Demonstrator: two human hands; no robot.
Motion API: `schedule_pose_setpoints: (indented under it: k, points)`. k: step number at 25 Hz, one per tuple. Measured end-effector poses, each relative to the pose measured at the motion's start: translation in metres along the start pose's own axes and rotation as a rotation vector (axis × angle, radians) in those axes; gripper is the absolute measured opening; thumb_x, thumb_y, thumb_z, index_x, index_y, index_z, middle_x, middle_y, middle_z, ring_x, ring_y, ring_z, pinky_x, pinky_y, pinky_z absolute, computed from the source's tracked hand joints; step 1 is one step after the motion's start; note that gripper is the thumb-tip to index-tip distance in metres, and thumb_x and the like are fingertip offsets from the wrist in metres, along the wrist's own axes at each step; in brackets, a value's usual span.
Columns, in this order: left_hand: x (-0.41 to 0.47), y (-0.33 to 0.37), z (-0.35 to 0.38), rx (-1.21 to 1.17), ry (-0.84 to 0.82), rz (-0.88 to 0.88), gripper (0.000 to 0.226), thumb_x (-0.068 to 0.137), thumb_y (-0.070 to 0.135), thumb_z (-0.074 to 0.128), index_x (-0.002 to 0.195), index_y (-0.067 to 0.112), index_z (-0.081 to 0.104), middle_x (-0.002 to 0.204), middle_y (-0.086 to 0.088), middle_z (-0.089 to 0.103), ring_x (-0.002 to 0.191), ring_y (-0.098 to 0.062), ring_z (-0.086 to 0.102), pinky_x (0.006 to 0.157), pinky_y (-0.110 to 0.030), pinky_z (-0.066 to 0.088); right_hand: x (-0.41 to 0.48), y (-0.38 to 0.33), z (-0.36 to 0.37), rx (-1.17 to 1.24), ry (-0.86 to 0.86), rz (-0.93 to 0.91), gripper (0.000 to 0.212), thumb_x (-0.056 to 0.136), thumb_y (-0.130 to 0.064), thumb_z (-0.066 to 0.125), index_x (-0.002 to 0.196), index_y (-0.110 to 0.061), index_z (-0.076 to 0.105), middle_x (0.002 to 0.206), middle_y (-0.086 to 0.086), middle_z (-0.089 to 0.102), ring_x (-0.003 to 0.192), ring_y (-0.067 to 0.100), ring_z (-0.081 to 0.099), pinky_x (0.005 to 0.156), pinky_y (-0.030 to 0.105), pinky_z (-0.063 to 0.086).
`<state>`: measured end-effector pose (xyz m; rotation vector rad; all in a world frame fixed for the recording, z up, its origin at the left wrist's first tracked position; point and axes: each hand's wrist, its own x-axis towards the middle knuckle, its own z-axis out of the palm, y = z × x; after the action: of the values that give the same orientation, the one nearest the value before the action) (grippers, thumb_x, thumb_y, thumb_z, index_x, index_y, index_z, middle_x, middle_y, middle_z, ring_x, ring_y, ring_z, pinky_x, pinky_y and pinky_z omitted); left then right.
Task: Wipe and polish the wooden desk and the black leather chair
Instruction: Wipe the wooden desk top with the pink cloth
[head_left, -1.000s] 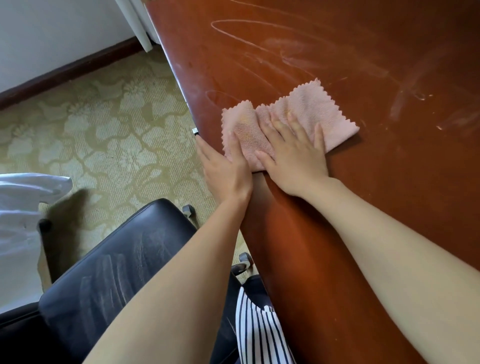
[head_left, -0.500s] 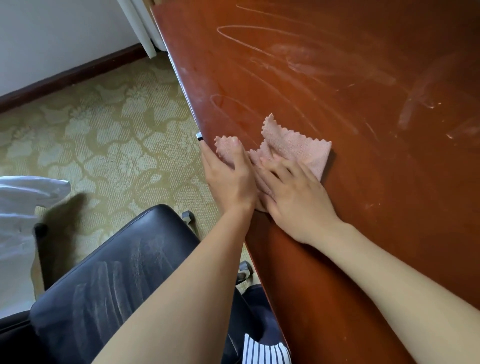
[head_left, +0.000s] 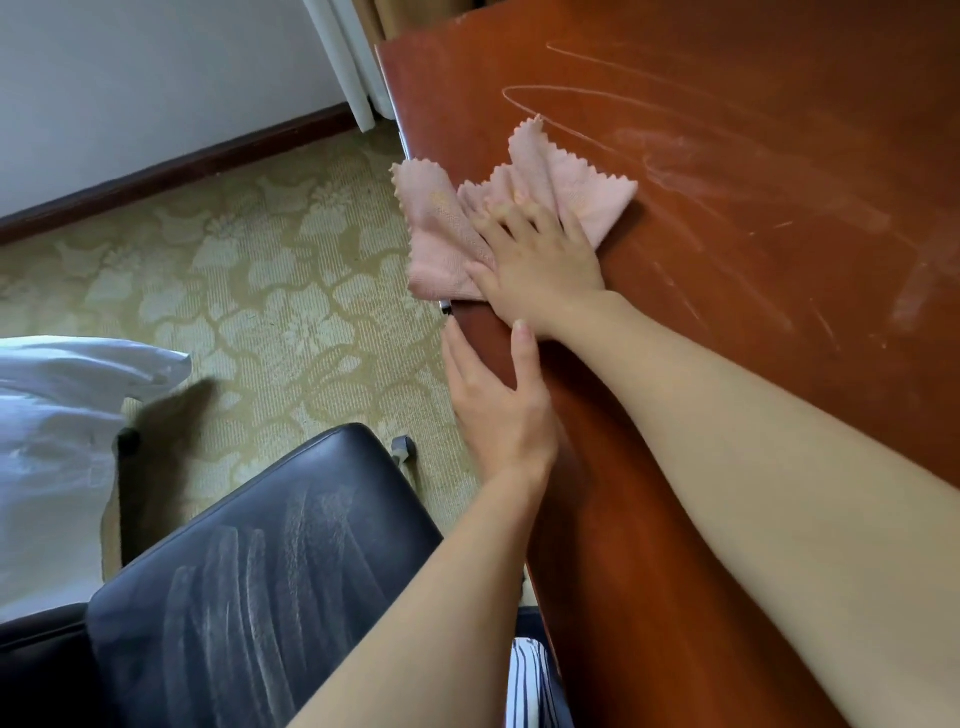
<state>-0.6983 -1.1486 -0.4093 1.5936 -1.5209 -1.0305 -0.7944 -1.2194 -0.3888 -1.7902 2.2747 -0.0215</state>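
Nearest, below and left of both forearms, the black leather chair (head_left: 249, 571) shows a padded surface crossed by pale, dusty finger-like streaks. A bit of striped fabric (head_left: 524, 680) shows between the left forearm and the desk edge.

The left forearm rises from the bottom of the view over the chair. The left hand (head_left: 498, 410) rests against the edge of the wooden desk (head_left: 727, 312). Its thumb lies straight on the top surface and its fingers lie straight along the side face, gripping nothing.

The right forearm lies diagonally across the desktop from the lower right. The right hand (head_left: 540, 260) sits beyond the left one, palm down, with its fingers spread and pressed flat on a pink cloth (head_left: 447, 234). The hands are apart, though the left thumb tip lies just beside the right wrist; whether they touch cannot be told.

The zigzag-edged cloth is bunched under the right palm. Part of it lies on the desktop and part hangs over the desk's edge to the left of the hand. A small metal fitting (head_left: 445, 306) shows at the edge between the cloth and the left fingertips.

Past and to the right of the right hand, the reddish desktop carries pale curved smears.

Left of both hands lies a floral-patterned carpet (head_left: 260, 291), with white bedding (head_left: 62, 415) further left. A dark baseboard (head_left: 182, 171) and a white wall (head_left: 156, 78) lie farthest off.
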Motion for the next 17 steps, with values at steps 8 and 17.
schedule_pose_setpoints:
  k: [8, 17]
  points:
    - [0.003, 0.000, -0.001, -0.081, 0.068, -0.029, 0.094, 0.074, 0.069, 0.027, 0.141, 0.005, 0.043, 0.146, -0.013, 0.043, 0.137, -0.023, 0.036, 0.112, -0.031, 0.025, -0.109, 0.012, 0.008, 0.054, 0.088, 0.044, 0.058, 0.096, -0.047, 0.029, 0.150, -0.026, 0.027, 0.154, -0.004, 0.032, 0.143, 0.020, 0.025, 0.116, 0.041, 0.014]
    - [0.001, 0.000, -0.004, -0.108, 0.017, -0.032, 0.073, 0.085, 0.050, 0.035, 0.144, 0.007, 0.040, 0.146, -0.007, 0.044, 0.136, -0.018, 0.038, 0.097, -0.004, 0.018, -0.199, 0.047, -0.024, 0.826, -0.126, 0.136, 0.035, 0.094, -0.041, 0.052, 0.129, -0.044, 0.051, 0.141, -0.026, 0.039, 0.137, -0.007, 0.023, 0.115, 0.018, 0.004]
